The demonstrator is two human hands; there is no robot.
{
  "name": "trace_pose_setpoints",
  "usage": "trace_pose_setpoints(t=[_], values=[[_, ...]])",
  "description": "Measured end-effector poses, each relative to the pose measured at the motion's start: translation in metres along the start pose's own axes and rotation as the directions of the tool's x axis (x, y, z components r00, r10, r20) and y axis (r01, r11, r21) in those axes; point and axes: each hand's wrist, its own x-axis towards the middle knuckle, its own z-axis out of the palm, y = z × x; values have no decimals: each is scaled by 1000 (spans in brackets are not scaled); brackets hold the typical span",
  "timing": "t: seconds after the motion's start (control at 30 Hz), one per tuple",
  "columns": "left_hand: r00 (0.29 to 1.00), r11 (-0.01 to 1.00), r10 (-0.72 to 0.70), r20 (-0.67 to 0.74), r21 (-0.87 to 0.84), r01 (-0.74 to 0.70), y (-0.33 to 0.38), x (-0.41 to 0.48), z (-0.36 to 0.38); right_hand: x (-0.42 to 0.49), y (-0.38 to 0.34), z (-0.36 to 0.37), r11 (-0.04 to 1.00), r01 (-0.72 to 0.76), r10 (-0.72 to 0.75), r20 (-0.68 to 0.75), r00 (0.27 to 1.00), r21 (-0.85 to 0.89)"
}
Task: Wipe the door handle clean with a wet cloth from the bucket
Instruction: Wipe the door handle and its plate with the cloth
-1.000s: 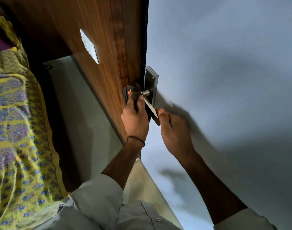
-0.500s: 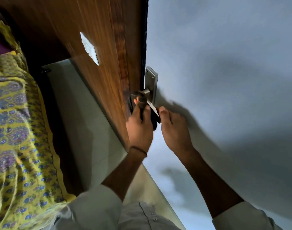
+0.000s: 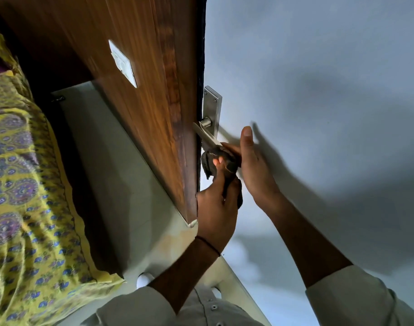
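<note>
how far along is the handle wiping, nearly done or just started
Done: the dark cloth is already out of the bucket, which is not in view. In hand: the left hand presses the cloth around the free end of the door handle, with the right hand beside it. Left: the stem and the backplate are bare; whether they are clean is not visible.

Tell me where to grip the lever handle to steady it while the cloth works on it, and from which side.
Grip the lever handle at its free end, coming from the wall side, where the right hand already is. The lever is a flat bar slanting down from the backplate; the left hand presses the dark cloth on from the door-edge side.
</note>
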Motion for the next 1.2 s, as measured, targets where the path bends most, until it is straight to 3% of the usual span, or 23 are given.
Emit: trace_pose_setpoints(t=[0.13, 0.2, 0.3, 0.37, 0.43, 0.5, 0.57, 0.63, 0.73, 0.83, 0.9, 1.0, 1.07, 1.1, 1.13, 1.2], values=[[990, 991, 4, 144, -130, 15, -12, 0, -26, 0, 2, -5, 999, -45, 45, 44, 998, 7], [968, 949, -34, 249, -296, 110, -21, 4, -42, -2, 0, -6, 995, -92, 89, 89, 992, 29], [919, 715, -158, 362, -599, 359, -21, 11, -66, 2, 9, -6, 981, -121, 106, 104, 989, 150], [894, 600, -226, 388, -667, 441, -24, 20, -75, -2, 20, -5, 949, -146, 137, 53, 989, 279], [881, 555, -249, 402, -686, 470, -27, 28, -78, -11, 34, -2, 901, -203, 187, 79, 979, 382], [870, 563, -266, 415, -666, 490, -27, 32, -74, -25, 46, 4, 829, -303, 219, 227, 949, 470], [879, 636, -270, 393, -613, 470, -24, 32, -65, -43, 50, 11, 758, -356, 175, 355, 918, 547], [902, 711, -268, 338, -562, 422, -24, 31, -56, -58, 50, 17, 726, -320, 120, 346, 931, 609], [919, 781, -256, 301, -496, 380, -30, 33, -52, -67, 44, 19, 770, -196, 85, 207, 975, 608], [928, 797, -210, 308, -496, 345, -30, 43, -50, -69, 28, 13, 879, -75, 93, -15, 996, 472], [938, 780, -252, 240, -523, 343, -31, 57, -51, -70, 10, 8, 950, 21, 52, -222, 974, 312], [955, 872, -266, 131, -389, 296, -46, 91, -55, -69, -18, 4, 978, 194, -203, -505, 839, -71], [968, 946, -193, 161, -232, 227, -54, 114, -58, -61, -28, 7, 893, 138, -364, -510, 779, -427], [965, 960, -166, 203, -190, 205, -55, 124, -58, -53, -29, 10, 817, 78, -394, -455, 799, -571], [958, 965, -147, 246, -178, 194, -55, 131, -58, -45, -28, 14, 761, 51, -378, -378, 845, -646], [949, 971, -121, 292, -164, 175, -55, 143, -60, -29, -23, 28, 781, 77, -292, -254, 922, -620]])
